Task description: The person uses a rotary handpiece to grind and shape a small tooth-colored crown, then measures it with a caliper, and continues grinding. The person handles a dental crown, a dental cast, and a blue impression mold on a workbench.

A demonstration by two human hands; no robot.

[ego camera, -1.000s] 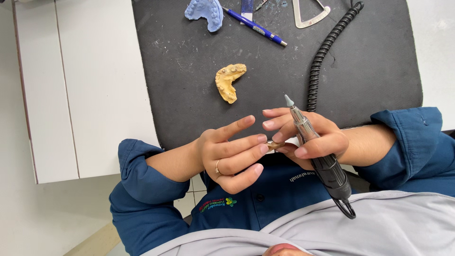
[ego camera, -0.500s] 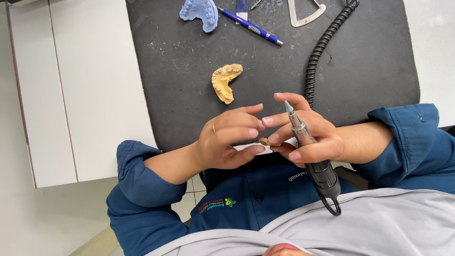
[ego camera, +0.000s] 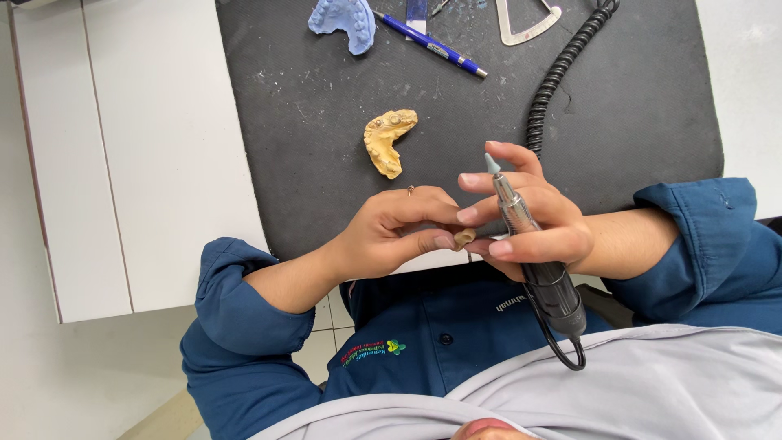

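Left hand (ego camera: 391,232) pinches a small tan tooth-shaped piece (ego camera: 463,238) between thumb and fingertips. Right hand (ego camera: 529,220) grips the slim metal rotary handpiece (ego camera: 529,248), its fingertips touching the piece.

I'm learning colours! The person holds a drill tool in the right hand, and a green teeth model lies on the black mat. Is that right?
Not quite. The teeth model near the hands is yellow, not green; the head view shows it. The rest holds: the right hand holds the drill tool, and the model lies on the black mat.

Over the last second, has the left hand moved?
Yes: the left hand, pinching a small piece, has edged closer to the yellow tooth cast on the black mat.
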